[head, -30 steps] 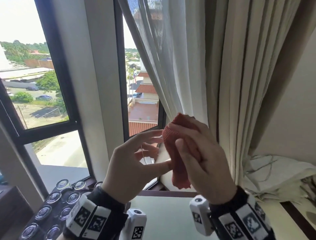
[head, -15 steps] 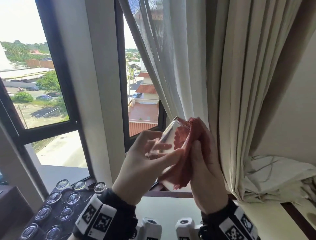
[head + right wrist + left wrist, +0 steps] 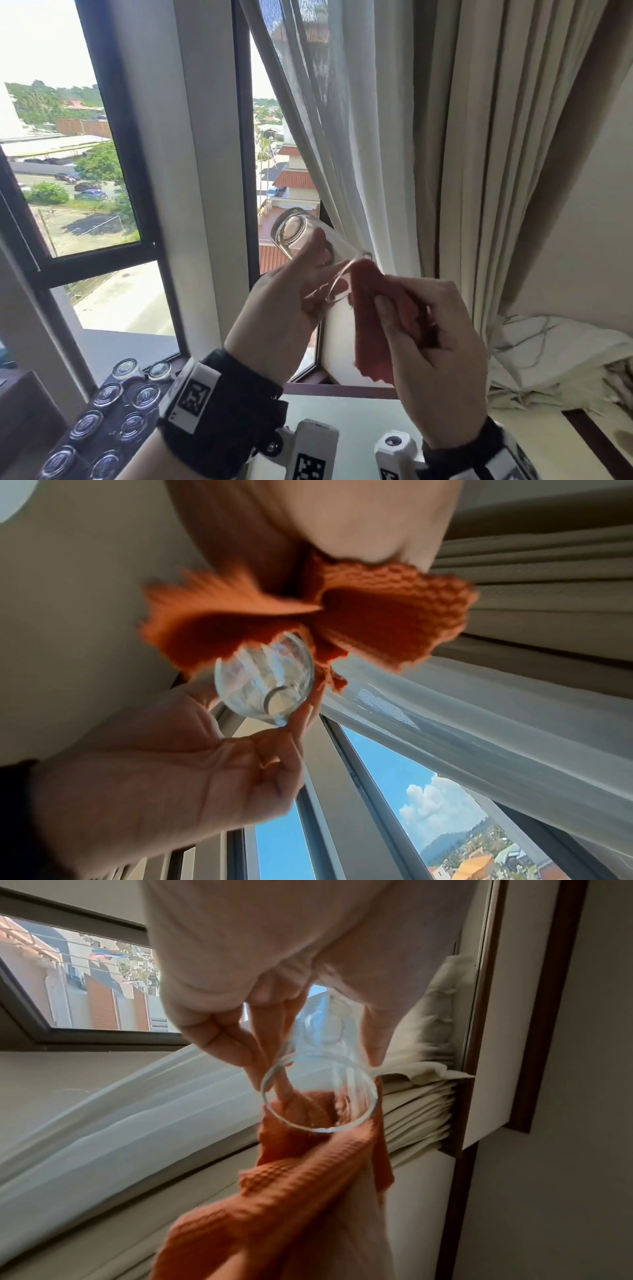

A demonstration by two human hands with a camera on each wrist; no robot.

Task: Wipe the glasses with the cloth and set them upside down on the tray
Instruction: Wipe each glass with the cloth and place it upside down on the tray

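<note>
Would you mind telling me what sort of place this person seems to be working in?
Probably an upper-floor hotel room or similar lodging, though that is a guess. A tall window looks down on rooftops and parked cars, heavy full-length curtains hang over a sheer one, and many matching glasses stand upside down on a dark tray.

Bright daylight from the window (image 3: 85,164) ahead of me, sky blown out white at top left, my cloth (image 3: 342,615) and glass (image 3: 263,677) motion-blurred in the wrist views, straight frames bowed at the edges, room side dimmer.
</note>
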